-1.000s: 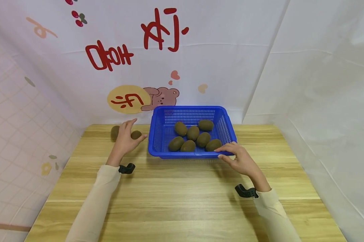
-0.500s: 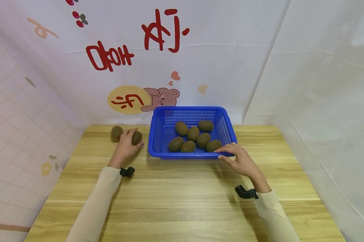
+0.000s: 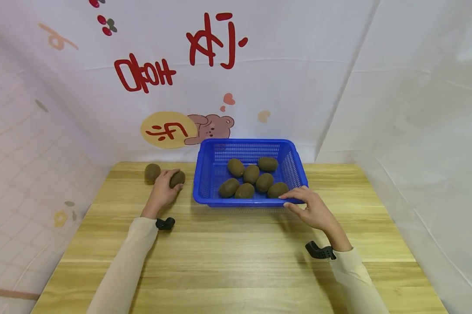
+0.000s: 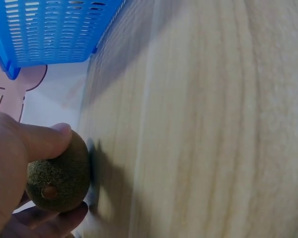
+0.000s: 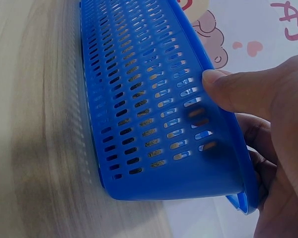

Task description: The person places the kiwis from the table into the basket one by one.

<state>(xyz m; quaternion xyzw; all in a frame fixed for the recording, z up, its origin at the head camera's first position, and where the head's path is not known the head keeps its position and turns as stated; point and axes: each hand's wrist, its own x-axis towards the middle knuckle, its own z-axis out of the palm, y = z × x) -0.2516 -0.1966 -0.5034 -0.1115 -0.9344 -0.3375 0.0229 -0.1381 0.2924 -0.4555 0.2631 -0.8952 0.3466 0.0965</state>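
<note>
My left hand (image 3: 164, 189) grips a brown kiwi (image 3: 177, 179) left of the basket, thumb on one side and fingers on the other. In the left wrist view that kiwi (image 4: 59, 178) is at or just above the tabletop; which one I cannot tell. A second kiwi (image 3: 152, 173) sits just beyond the hand to the left. My right hand (image 3: 312, 209) pinches the near right rim of a blue plastic basket (image 3: 251, 201), thumb outside and fingers inside, as the right wrist view shows. Several kiwis (image 3: 251, 174) lie spread over the basket's floor.
The wood-grain table (image 3: 236, 261) stretches in front of the basket. Behind it hangs a white cloth (image 3: 298, 87) with red lettering and a cartoon bear (image 3: 214, 127). Pale cloth also closes off both sides. Each wrist wears a black strap mount (image 3: 165, 223).
My left hand has come down over the right-hand kiwi of the pair and closed its fingers around it. The right hand stays on the basket rim.
</note>
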